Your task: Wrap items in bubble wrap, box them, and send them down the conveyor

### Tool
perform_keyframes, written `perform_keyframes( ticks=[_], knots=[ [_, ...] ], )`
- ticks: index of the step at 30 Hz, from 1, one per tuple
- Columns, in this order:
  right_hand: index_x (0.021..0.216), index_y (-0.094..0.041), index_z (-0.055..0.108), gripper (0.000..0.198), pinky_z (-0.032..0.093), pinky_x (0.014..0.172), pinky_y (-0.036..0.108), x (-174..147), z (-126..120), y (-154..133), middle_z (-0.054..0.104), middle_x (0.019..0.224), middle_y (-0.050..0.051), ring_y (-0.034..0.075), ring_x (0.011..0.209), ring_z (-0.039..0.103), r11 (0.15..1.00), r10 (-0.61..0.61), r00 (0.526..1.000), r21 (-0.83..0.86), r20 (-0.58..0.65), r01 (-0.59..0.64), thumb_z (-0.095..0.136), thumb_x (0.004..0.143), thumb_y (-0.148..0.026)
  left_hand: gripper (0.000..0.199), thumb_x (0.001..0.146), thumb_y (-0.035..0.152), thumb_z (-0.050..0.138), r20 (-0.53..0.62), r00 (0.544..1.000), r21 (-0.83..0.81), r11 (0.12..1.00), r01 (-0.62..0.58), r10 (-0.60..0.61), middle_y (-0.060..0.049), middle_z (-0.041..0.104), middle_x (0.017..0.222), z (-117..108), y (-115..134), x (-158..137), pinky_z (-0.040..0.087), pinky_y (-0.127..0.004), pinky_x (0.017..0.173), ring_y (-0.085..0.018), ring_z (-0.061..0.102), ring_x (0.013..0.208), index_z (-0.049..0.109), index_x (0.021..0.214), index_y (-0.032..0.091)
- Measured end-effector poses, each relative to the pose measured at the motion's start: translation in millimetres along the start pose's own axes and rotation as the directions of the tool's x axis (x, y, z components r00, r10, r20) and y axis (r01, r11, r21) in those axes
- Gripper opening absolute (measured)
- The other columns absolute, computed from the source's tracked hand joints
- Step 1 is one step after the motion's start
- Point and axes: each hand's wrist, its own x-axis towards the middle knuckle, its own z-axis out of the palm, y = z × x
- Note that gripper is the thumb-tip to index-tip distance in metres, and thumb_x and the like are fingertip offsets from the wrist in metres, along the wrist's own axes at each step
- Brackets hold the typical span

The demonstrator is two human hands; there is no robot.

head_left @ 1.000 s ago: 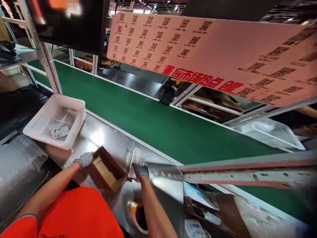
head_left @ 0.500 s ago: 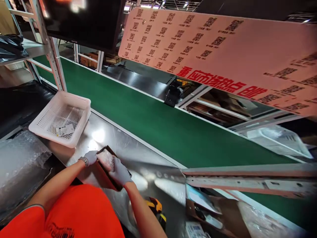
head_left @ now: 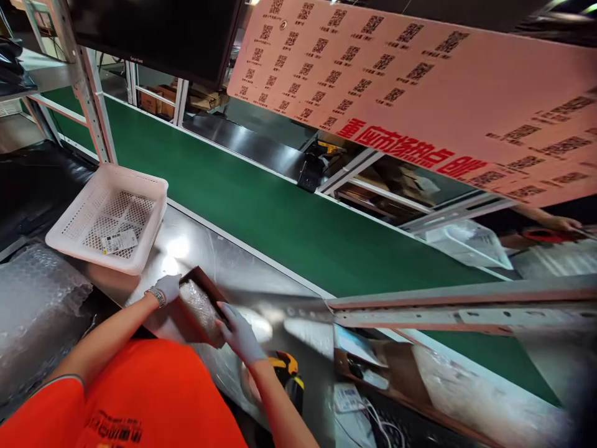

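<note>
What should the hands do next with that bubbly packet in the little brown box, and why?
Probably press the bubble-wrapped packet flat into the cardboard box. It looks to bulge above the rim, the left hand holds the box's far end, and the right hand is at its near edge.

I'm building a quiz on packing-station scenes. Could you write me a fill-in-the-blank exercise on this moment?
1. The bubble-wrapped item lies inside the small brown ____ box.
2. The left hand holds the box's far corner, and the right hand is on its ____ edge.
3. The white perforated plastic basket holds a paper ____.
4. Beyond the shiny metal table runs a ____ conveyor belt.

Missing: cardboard; near; label; green
</note>
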Motion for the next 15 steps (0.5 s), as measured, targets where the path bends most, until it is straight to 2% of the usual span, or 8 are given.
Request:
perform_keyframes(
  ticks=[2, 4, 5, 7, 10, 12, 15],
  knots=[
    [0.161, -0.026, 0.071, 0.052, 0.057, 0.134, 0.063, -31, 1, 14, 0.072, 0.168, 0.017, 0.035, 0.16, 0.067, 0.997, -0.08, 0.995, -0.013, -0.066, 0.079, 0.058, 0.112, -0.037, 0.068, 0.111, 0.015, 0.049, -0.003, 1.0, 0.022, 1.0, 0.008, -0.008, -0.023, 0.081, 0.147, -4, -4, 1, 0.058, -0.043, 0.116, -0.036, 0.078, 0.136, 0.052, 0.179, 0.016],
    [0.16, -0.025, 0.073, 0.05, 0.048, 0.139, 0.074, -47, 12, 21, 0.068, 0.174, 0.018, 0.038, 0.171, 0.055, 0.987, -0.149, 0.988, -0.068, -0.049, 0.146, 0.056, 0.114, -0.034, 0.077, 0.109, 0.013, 0.049, 0.021, 0.999, 0.051, 0.998, -0.047, 0.046, -0.019, 0.079, 0.155, -6, -4, 1, 0.057, -0.042, 0.12, -0.034, 0.076, 0.14, 0.043, 0.185, 0.022],
    [0.159, -0.025, 0.073, 0.05, 0.044, 0.14, 0.078, -47, 20, 22, 0.066, 0.176, 0.018, 0.04, 0.175, 0.048, 0.983, -0.165, 0.986, -0.091, -0.03, 0.162, 0.054, 0.114, -0.031, 0.078, 0.108, 0.012, 0.051, 0.042, 0.996, 0.064, 0.994, -0.086, 0.083, -0.018, 0.076, 0.16, -6, -2, 1, 0.056, -0.041, 0.121, -0.033, 0.075, 0.142, 0.045, 0.184, 0.024],
    [0.161, -0.024, 0.072, 0.051, 0.04, 0.141, 0.081, -34, 38, 20, 0.062, 0.18, 0.018, 0.041, 0.18, 0.04, 0.981, -0.161, 0.987, -0.108, 0.015, 0.162, 0.051, 0.114, -0.028, 0.068, 0.106, 0.018, 0.056, 0.1, 0.983, 0.105, 0.981, -0.162, 0.152, -0.017, 0.066, 0.172, -4, 3, -2, 0.055, -0.044, 0.124, -0.036, 0.072, 0.146, 0.061, 0.173, 0.025],
    [0.161, -0.018, 0.072, 0.054, 0.044, 0.139, 0.077, 2, 62, 13, 0.06, 0.18, 0.023, 0.042, 0.176, 0.047, 0.99, -0.126, 0.988, -0.055, 0.085, 0.131, 0.055, 0.111, -0.028, 0.045, 0.106, 0.044, 0.067, 0.18, 0.963, 0.202, 0.951, -0.236, 0.201, -0.021, 0.052, 0.183, -2, 10, -6, 0.052, -0.057, 0.129, -0.048, 0.061, 0.157, 0.085, 0.14, 0.021],
    [0.158, -0.016, 0.074, 0.055, 0.045, 0.139, 0.075, 21, 70, 9, 0.064, 0.176, 0.025, 0.043, 0.17, 0.055, 0.994, -0.103, 0.992, 0.03, 0.078, 0.101, 0.059, 0.108, -0.031, 0.052, 0.098, 0.062, 0.079, 0.243, 0.943, 0.246, 0.926, -0.285, 0.226, -0.023, 0.047, 0.185, -4, 12, -7, 0.05, -0.062, 0.131, -0.055, 0.053, 0.162, 0.088, 0.127, 0.019],
    [0.149, -0.021, 0.082, 0.057, 0.043, 0.141, 0.069, 32, 67, 6, 0.072, 0.169, 0.021, 0.041, 0.162, 0.064, 0.959, 0.011, 1.0, 0.285, 0.003, -0.011, 0.07, 0.102, -0.051, 0.057, 0.079, 0.061, 0.1, 0.28, 0.934, 0.253, 0.921, -0.295, 0.222, -0.024, 0.05, 0.182, -10, 14, 0, 0.054, -0.06, 0.127, -0.056, 0.059, 0.154, 0.089, 0.113, 0.017]
  ],
)
